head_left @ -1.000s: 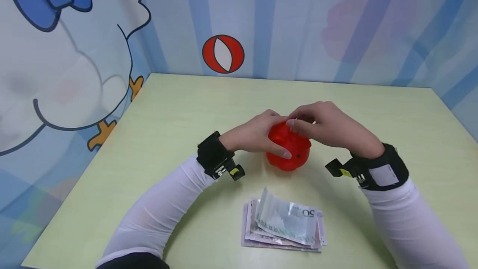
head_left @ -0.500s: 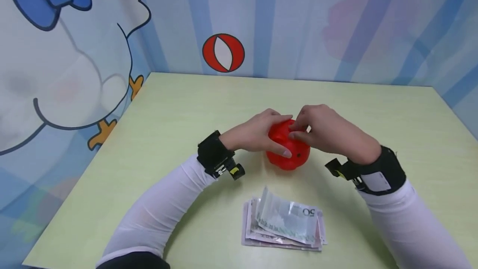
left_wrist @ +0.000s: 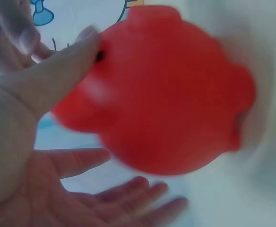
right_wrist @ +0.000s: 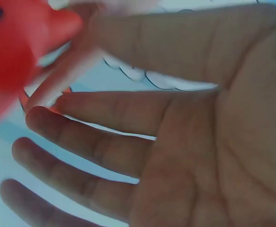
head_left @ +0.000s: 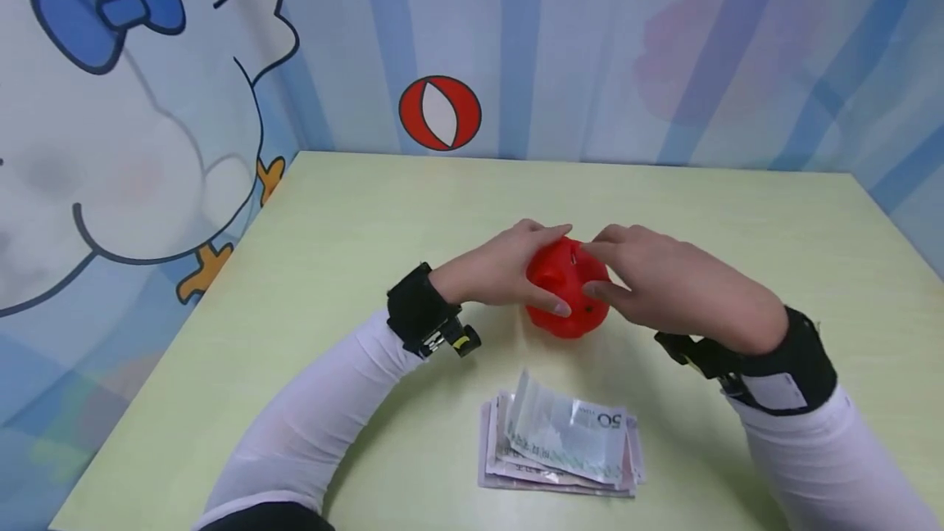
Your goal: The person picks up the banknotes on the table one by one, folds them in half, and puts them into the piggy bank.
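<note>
Piggy bank (head_left: 564, 270) is resting on the table (head_left: 369, 211) beyond the banknotes (head_left: 568, 441), and my left hand (head_left: 501, 269) is holding it. My right hand (head_left: 656, 277) is hovering just beside it, thumb and fingers wide apart.

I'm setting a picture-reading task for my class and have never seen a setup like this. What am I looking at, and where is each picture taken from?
There is no robot here: a person works with a bare left hand and right hand. The widest view comes from a camera worn on the head, looking forward and down. The two close views come from wrist cameras, each watching one hand. On the pale table are a red piggy bank and a stack of banknotes. The left hand holds the piggy bank. The right hand is close beside it, fingers loosely extended, gripping nothing.
</note>
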{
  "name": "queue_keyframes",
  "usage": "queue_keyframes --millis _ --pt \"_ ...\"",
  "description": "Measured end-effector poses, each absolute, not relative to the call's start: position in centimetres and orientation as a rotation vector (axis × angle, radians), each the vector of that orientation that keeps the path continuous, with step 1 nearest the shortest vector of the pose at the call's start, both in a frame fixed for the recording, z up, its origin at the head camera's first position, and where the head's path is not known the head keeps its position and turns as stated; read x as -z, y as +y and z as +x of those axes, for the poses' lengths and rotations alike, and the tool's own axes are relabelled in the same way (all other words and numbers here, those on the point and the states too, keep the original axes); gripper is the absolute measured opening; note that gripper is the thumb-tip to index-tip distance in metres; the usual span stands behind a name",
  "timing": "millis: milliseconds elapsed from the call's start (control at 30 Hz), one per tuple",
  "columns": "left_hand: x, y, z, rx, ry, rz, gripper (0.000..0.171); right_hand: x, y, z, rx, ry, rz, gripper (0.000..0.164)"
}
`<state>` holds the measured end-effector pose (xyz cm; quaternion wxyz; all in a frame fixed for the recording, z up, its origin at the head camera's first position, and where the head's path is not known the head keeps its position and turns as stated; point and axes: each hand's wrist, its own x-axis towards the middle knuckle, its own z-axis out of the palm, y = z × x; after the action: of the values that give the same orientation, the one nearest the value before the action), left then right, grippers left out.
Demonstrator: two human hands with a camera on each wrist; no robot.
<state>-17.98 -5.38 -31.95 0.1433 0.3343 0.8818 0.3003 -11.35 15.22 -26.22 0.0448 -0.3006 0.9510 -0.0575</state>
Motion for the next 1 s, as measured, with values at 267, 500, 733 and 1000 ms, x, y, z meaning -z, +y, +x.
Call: queue_keyframes --millis 267,500,733,1000 --pt "27.0 -6.4 -12.0 -0.701 2.822 1.174 0.043 25.9 16.5 -8.9 0.220 2.794 -0.985 0.040" --pt "30.4 -6.7 -8.6 -0.307 2.764 1.027 0.042 30.2 15.6 -7.6 0.332 2.616 -1.013 0.042" --pt "33.2 -8.6 -9.1 -0.500 2.430 0.933 0.033 34.1 15.3 -6.3 0.530 2.388 -0.870 0.047" --pt "31.8 -9.2 -9.8 -0.706 2.283 0.913 0.025 34.1 16.1 -6.5 0.691 2.394 -0.927 0.030"
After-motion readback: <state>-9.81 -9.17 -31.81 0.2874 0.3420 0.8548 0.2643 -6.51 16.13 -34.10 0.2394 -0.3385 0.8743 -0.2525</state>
